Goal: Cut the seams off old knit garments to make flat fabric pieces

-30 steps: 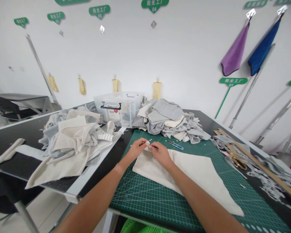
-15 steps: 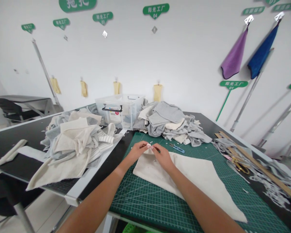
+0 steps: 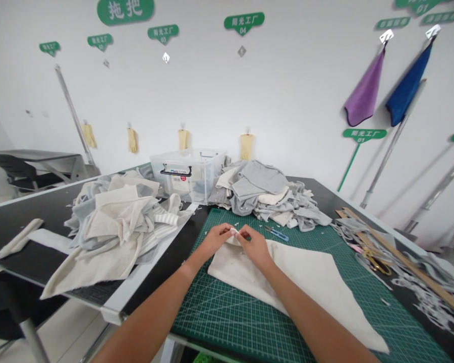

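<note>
A cream cloth [image 3: 310, 272] lies spread over the green cutting mat [image 3: 227, 307], reaching toward the lower right. At its far left corner my left hand [image 3: 218, 238] and my right hand [image 3: 252, 243] meet, fingertips nearly touching. Both hands are closed in a pinch on the cloth's raised edge, where a small white bit shows between the fingertips. Just beyond my right hand, a blue-handled snipper [image 3: 278, 233] rests on the mat, with small white scraps around it.
Heaped grey and cream cloths [image 3: 261, 189] lie behind the mat, and another pile [image 3: 117, 217] is at the left. A clear plastic box [image 3: 189, 174] stands between them. On the right are yellow-handled scissors [image 3: 378, 262], wooden strips [image 3: 412, 262] and white trimmings [image 3: 423, 297].
The view has tilted slightly, so the scene sits a little lower. My hands remain pinched at the same corner, with only slight finger movement.
</note>
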Motion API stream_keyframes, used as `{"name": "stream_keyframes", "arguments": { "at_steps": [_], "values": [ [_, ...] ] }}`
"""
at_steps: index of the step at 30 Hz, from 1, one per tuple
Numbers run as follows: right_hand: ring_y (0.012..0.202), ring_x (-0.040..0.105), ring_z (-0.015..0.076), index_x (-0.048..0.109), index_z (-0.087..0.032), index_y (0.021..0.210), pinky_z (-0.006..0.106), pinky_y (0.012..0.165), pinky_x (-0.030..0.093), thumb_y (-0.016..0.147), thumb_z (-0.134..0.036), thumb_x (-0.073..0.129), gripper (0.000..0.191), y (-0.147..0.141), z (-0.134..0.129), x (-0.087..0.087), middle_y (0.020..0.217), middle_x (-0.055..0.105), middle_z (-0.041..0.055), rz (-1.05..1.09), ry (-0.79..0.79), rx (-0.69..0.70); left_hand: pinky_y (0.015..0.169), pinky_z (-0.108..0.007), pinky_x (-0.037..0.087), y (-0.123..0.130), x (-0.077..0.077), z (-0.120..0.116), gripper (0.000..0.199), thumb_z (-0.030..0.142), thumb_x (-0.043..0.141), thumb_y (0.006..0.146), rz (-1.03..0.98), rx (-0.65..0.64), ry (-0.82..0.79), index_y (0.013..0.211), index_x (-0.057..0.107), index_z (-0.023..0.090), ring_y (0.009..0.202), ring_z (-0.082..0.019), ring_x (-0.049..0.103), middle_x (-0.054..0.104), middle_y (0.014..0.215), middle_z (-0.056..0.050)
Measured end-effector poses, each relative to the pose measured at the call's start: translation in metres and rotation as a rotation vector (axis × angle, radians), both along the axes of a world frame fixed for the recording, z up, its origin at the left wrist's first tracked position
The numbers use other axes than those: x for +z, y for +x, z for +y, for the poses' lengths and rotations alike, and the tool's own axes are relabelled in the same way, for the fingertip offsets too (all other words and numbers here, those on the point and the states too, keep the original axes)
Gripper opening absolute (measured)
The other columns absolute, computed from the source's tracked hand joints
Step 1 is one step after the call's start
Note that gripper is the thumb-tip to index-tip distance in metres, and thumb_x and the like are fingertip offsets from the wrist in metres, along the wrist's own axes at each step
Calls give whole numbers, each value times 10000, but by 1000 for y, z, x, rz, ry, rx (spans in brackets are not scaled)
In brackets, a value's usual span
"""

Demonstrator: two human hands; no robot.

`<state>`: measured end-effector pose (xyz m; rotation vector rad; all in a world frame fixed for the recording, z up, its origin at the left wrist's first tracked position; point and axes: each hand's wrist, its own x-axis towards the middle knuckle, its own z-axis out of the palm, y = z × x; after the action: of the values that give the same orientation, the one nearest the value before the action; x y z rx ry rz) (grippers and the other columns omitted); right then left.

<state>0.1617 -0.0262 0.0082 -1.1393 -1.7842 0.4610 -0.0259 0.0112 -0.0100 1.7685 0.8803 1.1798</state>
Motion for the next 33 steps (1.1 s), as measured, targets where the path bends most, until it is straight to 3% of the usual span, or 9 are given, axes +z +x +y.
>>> {"name": "stream_keyframes", "arguments": {
  "at_steps": [8, 20, 29, 33],
  "values": [
    [684, 607, 168, 517, -237, 745, 265, 672, 436, 904, -443, 608, 276, 0, -1, 4, 694, 637, -26, 29, 18, -18, 772, -266, 456, 3, 3, -5, 369, 514, 663, 864, -6, -21, -70, 964, 709, 161, 851, -177, 622, 705, 921, -47],
    [708, 629, 176, 565, -244, 757, 283, 692, 454, 908, -426, 606, 241, -2, -3, 5, 723, 667, -18, -8, 39, -23, 776, -269, 451, 6, 11, -15, 354, 507, 619, 881, -58, 5, -103, 928, 727, 173, 865, -187, 596, 693, 905, -34],
    [850, 669, 190, 663, -267, 906, 317, 843, 451, 938, -361, 581, 129, -5, -9, 14, 877, 728, -18, -63, 83, 25, 796, -271, 435, 6, 10, -16, 361, 509, 629, 881, -176, 61, -101, 921, 715, 161, 871, -176, 588, 685, 915, -31],
    [853, 667, 204, 664, -259, 940, 341, 875, 433, 964, -377, 541, 172, 0, -9, 23, 875, 732, 0, -111, 139, -37, 760, -262, 427, 7, 13, -18, 367, 519, 628, 883, -193, 44, -132, 934, 708, 164, 834, -164, 569, 668, 894, -24]
  ]
}}
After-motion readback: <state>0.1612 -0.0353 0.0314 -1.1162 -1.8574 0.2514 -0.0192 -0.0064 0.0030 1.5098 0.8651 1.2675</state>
